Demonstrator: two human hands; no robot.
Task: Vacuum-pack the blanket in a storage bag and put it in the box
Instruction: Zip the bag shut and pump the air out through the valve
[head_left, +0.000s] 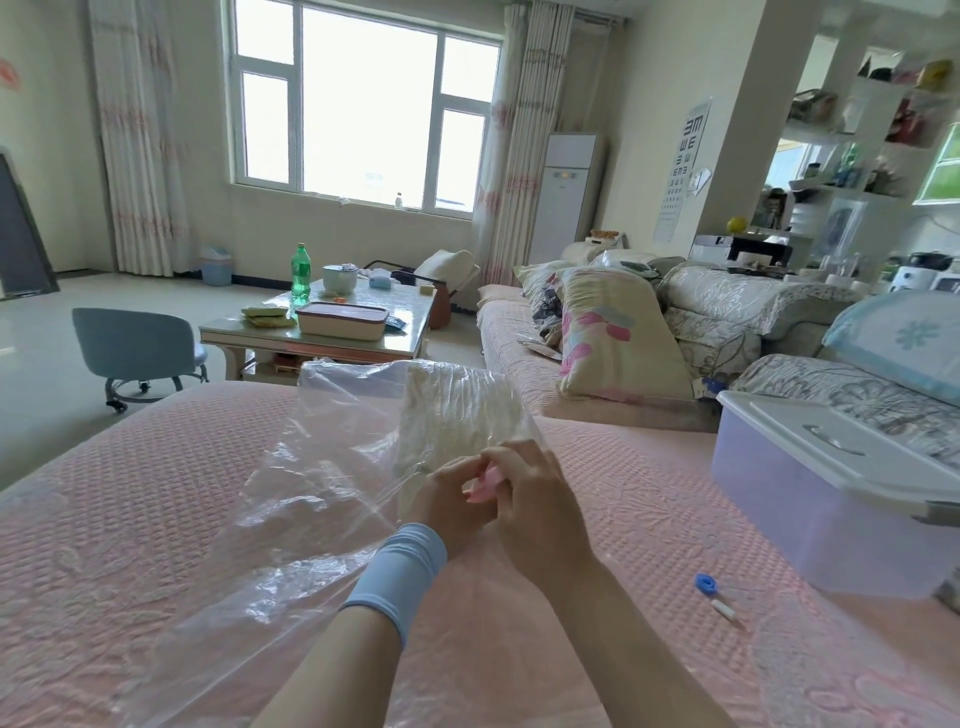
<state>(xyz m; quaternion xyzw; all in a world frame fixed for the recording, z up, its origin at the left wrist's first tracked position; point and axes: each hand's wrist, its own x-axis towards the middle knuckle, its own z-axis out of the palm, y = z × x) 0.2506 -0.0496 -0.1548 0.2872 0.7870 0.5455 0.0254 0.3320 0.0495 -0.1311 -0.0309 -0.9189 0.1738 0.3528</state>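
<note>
At frame centre, on the pink quilted cover (156, 519), both hands meet. The left hand (452, 506), with a pale blue wristband (400, 566) on its wrist, and the right hand (535, 499) both have curled fingers pinching a small pink piece (485, 480) between them, right at the edge of the storage bag (311, 493). Can't tell whether the piece is clipped onto the bag.

Bag: clear plastic, crumpled flat on the cover, spreading from 12 round to 8 o'clock of the hands.

The blanket (452, 410) is cream and folded, inside the bag at 12 o'clock of the hands, just beyond the fingers.

The box (789, 514) is translucent with a white lid (779, 421) on top, on the cover at 3 o'clock, well apart from the bag.

A small blue-and-white item (714, 592) lies loose on the cover at 4 o'clock of the hands, near the box's front wall.

Far field: coffee table (291, 344) with a green bottle (300, 275) at 11 o'clock; sofa (509, 332) with a floral pillow (618, 338) at 1 o'clock.
</note>
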